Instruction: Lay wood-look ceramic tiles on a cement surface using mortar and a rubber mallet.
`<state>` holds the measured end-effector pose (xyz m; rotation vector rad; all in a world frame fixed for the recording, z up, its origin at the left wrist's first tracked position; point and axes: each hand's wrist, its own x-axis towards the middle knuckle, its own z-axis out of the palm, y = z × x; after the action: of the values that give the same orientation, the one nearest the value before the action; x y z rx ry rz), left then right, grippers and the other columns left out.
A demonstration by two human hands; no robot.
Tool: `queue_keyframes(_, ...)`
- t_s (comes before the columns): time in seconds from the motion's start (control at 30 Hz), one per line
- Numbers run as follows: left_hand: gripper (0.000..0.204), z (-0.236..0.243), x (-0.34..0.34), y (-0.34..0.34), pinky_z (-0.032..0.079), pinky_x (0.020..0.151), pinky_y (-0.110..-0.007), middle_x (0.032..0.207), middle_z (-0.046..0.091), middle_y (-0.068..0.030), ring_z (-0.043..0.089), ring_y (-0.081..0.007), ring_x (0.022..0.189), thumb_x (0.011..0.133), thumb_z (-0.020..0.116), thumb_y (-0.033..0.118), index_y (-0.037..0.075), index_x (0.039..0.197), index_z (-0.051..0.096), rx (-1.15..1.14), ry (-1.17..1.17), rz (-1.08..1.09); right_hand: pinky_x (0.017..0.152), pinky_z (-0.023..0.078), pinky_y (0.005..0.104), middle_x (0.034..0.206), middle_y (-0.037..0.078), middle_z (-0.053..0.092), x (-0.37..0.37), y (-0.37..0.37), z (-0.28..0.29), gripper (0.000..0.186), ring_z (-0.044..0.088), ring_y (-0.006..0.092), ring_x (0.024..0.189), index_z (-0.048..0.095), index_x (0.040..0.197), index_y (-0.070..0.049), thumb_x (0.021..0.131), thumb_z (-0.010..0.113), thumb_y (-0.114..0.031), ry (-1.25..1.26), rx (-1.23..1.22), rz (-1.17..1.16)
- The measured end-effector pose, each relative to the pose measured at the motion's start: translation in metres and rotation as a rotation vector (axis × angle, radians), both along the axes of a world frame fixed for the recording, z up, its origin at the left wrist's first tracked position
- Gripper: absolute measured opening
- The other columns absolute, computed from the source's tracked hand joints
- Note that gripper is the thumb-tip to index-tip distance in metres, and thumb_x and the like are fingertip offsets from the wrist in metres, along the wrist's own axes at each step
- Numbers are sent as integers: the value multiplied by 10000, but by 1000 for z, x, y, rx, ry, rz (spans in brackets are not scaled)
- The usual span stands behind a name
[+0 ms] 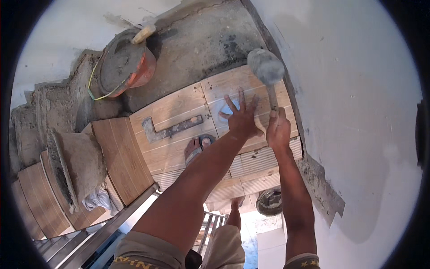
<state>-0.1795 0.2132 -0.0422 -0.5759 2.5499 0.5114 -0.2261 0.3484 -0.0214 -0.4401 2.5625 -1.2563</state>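
My left hand point(242, 120) lies with fingers spread on a wood-look floor tile point(215, 85). A pale blue-white patch shows on the tile beneath those fingers. To its right, my right hand point(278, 130) is wrapped round the handle of a mallet point(265, 66). The mallet's thick grey head is beyond the hand, over the tile's far right corner by the wall; whether it touches the tile I cannot tell. Left of my hands, a flat L-shaped metal tool point(172, 128) rests on the adjoining tile. A sandalled foot point(195, 149) stands just below it.
An orange bucket point(145, 71) of grey mortar stands at the far left, with a wooden handle point(144, 34) at its rim. Tiled stairs point(49, 201) descend left, holding a mortar-crusted bucket point(83, 163). A metal railing point(107, 224) and step edge lie near me; a white wall point(354, 112) rises right.
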Motion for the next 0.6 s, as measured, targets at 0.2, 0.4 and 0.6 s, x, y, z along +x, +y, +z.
queue_keyframes(0.2,1328,-8,-3,-2,248,935,-939,1734,-88,-156,-100,-677,1472,532,916,635,359,1638,235,-3,-21,-29,726,521,626,853,322,686,-16,-7,-29,381,663,545,829,566,1128,-17,1052,494,-383,15,254,155)
queue_keyframes(0.4,1345,-8,-5,5,247,934,-940,1740,-55,-143,-63,-678,1477,479,947,608,349,1620,283,-13,66,6,719,523,621,849,321,685,-25,-6,-27,375,662,545,819,585,1121,-18,1046,500,-375,54,259,177)
queue_keyframes(0.6,1331,-8,-8,3,248,914,-947,1733,-54,-165,-75,-693,1464,515,920,641,333,1631,263,-21,57,-20,742,517,624,860,327,684,-13,3,-43,418,661,543,838,580,1123,-4,1058,482,-405,48,274,86)
